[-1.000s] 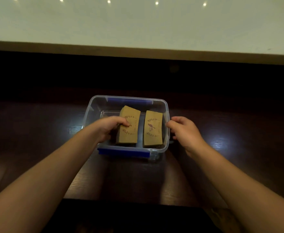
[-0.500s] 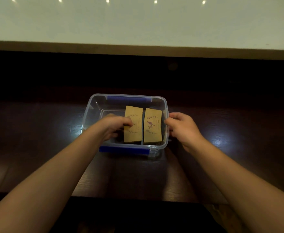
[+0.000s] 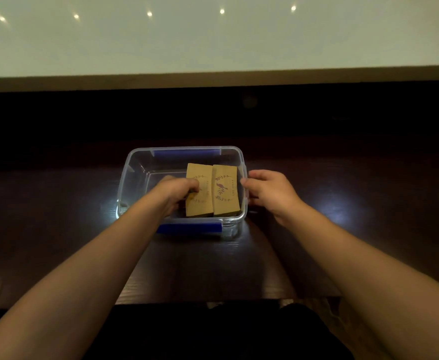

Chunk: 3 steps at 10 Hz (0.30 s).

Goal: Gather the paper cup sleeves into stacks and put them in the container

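Note:
A clear plastic container (image 3: 128, 178) with blue clips stands on the dark wooden table. Two stacks of brown paper cup sleeves lie side by side in its right half: the left stack (image 3: 200, 203) and the right stack (image 3: 226, 193), each with a printed wreath on top. My left hand (image 3: 172, 190) reaches inside the container, fingers curled on the left stack's left edge. My right hand (image 3: 270, 193) grips the container's right wall from outside.
The dark table (image 3: 57, 216) stretches to both sides, with glossy light spots left and right of the container. A pale wall (image 3: 213, 42) with a tan ledge rises behind the table. The container's left half holds nothing.
My left hand has pushed the left stack rightward until it lies flush against the right stack. My right hand has closed in on the container's right wall.

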Available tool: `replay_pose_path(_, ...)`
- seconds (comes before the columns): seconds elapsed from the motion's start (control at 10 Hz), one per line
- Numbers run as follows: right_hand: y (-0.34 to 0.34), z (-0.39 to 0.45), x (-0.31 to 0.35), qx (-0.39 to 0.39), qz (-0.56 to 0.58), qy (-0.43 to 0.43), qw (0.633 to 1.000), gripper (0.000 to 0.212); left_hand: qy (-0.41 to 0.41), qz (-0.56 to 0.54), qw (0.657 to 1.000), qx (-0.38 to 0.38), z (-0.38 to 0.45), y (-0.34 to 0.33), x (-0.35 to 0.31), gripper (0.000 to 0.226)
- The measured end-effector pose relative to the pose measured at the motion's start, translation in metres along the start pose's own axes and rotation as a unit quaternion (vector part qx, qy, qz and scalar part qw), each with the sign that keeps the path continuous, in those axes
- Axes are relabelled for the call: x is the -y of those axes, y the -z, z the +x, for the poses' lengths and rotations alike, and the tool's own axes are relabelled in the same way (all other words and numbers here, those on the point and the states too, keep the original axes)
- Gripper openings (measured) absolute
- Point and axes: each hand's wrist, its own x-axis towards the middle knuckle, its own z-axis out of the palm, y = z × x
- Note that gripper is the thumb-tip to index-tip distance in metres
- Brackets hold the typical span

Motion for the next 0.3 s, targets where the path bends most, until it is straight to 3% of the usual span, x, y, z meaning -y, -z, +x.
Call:
replay_pose_path(0.1, 0.01, -0.002, 0.002, -0.039, -0.076, 0.02, 0.996, 0.054, -0.008, 0.025, 0.999, -0.024, -0.006, -0.005, -0.001, 0.03)
replay_pose_path(0.2, 0.031, -0.009, 0.013, -0.082, -0.176, 0.08, 0.978, 0.053, -0.075, 0.1, 0.982, -0.14, -0.023, -0.015, -0.003, 0.031)
replay_pose_path(0.3, 0.062, -0.019, 0.027, -0.13, -0.254, 0.144, 0.948, 0.052, -0.238, 0.281, 0.873, -0.32, -0.047, -0.033, -0.012, 0.057)
